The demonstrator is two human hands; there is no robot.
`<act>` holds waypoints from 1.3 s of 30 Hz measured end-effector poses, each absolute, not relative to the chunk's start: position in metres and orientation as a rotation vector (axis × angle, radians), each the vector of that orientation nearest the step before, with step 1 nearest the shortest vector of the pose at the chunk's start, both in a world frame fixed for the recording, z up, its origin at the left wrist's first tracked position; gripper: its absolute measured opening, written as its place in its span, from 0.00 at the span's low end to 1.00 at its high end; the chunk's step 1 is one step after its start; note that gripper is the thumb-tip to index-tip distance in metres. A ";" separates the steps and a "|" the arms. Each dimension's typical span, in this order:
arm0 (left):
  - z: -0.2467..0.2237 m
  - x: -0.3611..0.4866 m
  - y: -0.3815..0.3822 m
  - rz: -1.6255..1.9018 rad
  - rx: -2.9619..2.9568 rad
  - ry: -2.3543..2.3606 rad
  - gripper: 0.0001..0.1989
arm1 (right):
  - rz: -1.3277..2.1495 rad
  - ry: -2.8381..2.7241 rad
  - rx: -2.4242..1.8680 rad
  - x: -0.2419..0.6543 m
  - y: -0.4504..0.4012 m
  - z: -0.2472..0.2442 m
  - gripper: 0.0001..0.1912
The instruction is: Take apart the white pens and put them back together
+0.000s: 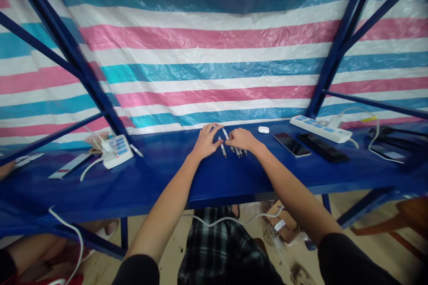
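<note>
Spanning the bench [160, 187], the two hands meet over a small set of pens. Left hand [204, 143]: fingers spread and released, with the thumb at the upper part of the left pen [223, 150]; contact appears light, and no firm grasp is seen. Right hand [244, 138]: fingers curled downward over the pen cluster [238, 153], the thumb near the lower end of the slanted pen [225, 134]; whether these fingers grip or merely rest cannot be told, since the hand covers the upper parts of the pens.

Grouping, judged from the layout, is partial. Gathered: several pens, close together, their dark ends projecting below the right fingers; the exact count is unclear. Separate: the left pen, just below the left thumb, and the slanted pen, between the two hands. A lone pen [136, 150] lies well apart, beyond the left fingers and beside the left power strip [119, 151].

Outward from the right fingers lie a white case [263, 130], then a phone [292, 144] and a black device [323, 147], with the right power strip [320, 129] behind them. None of these touches either hand.
</note>
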State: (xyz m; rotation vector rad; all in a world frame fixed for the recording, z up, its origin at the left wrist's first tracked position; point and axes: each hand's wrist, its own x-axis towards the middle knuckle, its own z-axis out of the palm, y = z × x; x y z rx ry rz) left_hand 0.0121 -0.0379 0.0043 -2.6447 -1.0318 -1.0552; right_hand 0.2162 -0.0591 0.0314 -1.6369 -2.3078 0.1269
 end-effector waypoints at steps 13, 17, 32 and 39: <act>0.010 0.018 -0.040 -0.824 -2.522 -0.962 0.14 | 0.930 -1.915 -1.076 0.242 -0.031 0.011 0.32; 0.008 0.018 -0.039 -0.822 -2.549 -0.891 0.15 | 1.066 -1.885 -1.111 0.241 -0.032 0.010 0.33; 0.012 0.014 -0.038 -0.986 -2.841 -1.062 0.16 | 0.629 -2.050 -1.060 0.234 -0.039 0.014 0.27; 0.010 0.011 -0.038 -1.102 -2.777 -1.081 0.15 | 0.858 -1.893 -0.960 0.233 -0.036 0.007 0.20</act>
